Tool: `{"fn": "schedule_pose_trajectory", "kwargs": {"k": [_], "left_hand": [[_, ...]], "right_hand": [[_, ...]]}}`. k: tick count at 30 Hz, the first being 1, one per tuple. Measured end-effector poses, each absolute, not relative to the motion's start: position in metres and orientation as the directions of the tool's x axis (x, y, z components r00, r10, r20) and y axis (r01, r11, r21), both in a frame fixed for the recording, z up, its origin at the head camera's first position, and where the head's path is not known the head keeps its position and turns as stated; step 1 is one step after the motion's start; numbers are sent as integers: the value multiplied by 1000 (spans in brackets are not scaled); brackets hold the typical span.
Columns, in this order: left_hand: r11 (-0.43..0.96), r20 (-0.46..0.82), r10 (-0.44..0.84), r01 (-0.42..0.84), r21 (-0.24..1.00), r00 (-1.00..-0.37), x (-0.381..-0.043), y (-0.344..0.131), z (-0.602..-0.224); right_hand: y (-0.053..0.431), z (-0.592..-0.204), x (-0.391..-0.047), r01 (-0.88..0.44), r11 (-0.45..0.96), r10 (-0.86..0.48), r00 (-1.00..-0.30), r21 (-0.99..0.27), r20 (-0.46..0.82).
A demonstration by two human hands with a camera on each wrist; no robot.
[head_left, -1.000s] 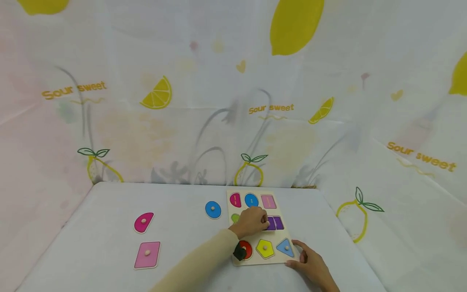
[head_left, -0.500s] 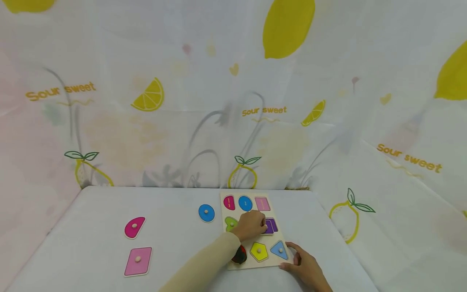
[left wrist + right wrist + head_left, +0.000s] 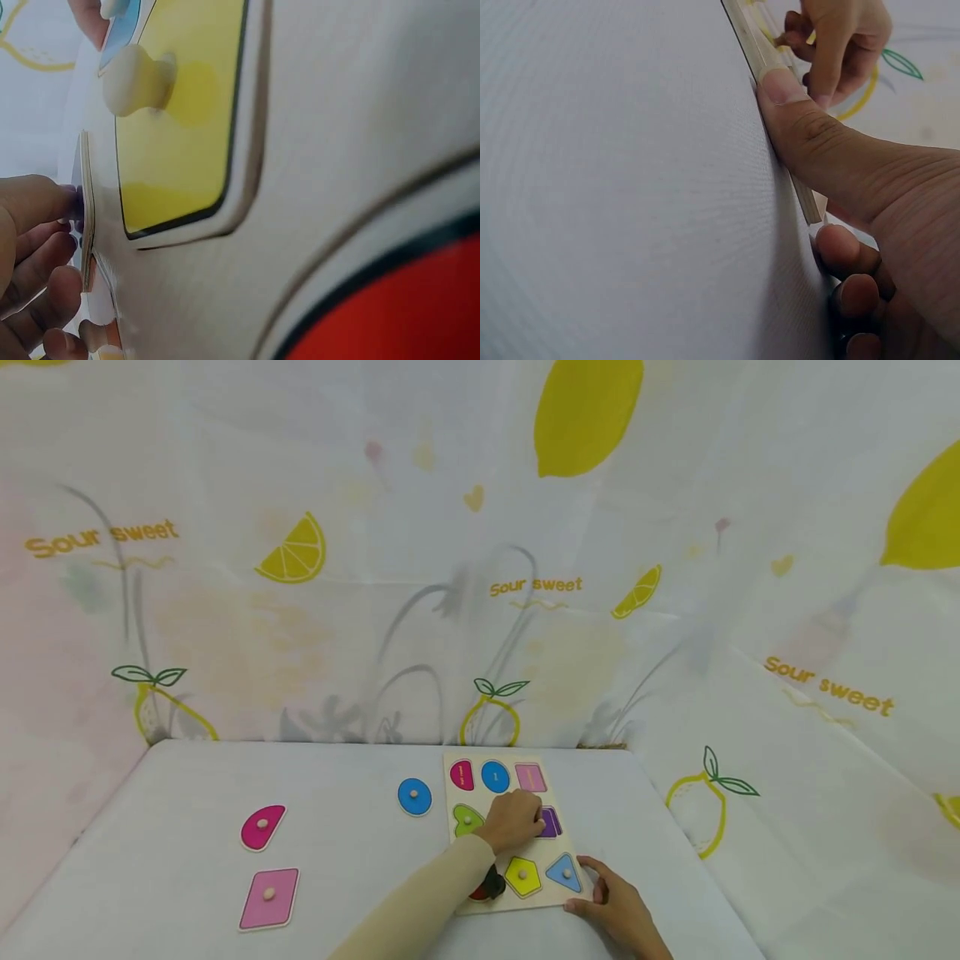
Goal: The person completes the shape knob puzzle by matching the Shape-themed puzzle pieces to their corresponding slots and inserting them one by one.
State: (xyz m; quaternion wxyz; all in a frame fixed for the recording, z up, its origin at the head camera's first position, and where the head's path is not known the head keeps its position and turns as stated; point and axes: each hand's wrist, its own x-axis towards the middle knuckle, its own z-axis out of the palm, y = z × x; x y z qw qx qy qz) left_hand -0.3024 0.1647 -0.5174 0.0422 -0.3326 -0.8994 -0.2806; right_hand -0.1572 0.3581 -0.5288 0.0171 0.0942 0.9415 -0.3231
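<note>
The wooden puzzle board [image 3: 553,903] lies on the white table. Over its middle row, my left hand [image 3: 513,820] pinches a purple puzzle piece [image 3: 550,823]; the knob is hidden by the fingers in the head view. The piece sits close over the purple printed spot, slightly off its outline. In the left wrist view, the fingers [image 3: 45,202] meet the edge-on purple piece [image 3: 88,217]. My right hand [image 3: 618,906] grips the board's near right corner, with the thumb [image 3: 787,90] against its edge in the right wrist view.
Left of the board lie a blue round piece [image 3: 415,797], a magenta half-circle piece [image 3: 258,833] and a pink square piece [image 3: 257,900], all knobbed. On the board sit green [image 3: 467,818], yellow [image 3: 522,883], light-blue [image 3: 561,868] and partly covered red pieces. A lemon-print cloth [image 3: 360,635] hangs behind.
The purple piece has shifted right, closer to lining up with its printed spot. The right hand keeps its hold on the board corner. The head view has swung slightly right.
</note>
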Motion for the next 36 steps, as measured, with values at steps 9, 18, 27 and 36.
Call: {"fn": "schedule_pose_trajectory", "kwargs": {"k": [9,18,27,36], "left_hand": [[652,255,547,597,467,-797,-304,173,-514],[654,229,540,575,491,-810,-305,179,-512],[624,211,558,573,530,-803,-305,174,-512],[527,288,621,660,536,-729,-309,149,-507]], "right_hand": [[357,-525,-156,180,767,164,-983,-616,-82],[359,-526,-157,176,769,155,-984,-615,-87],[355,-523,-160,187,773,156,-982,-606,-105],[355,-523,-157,215,779,189,-976,-589,-105]]}}
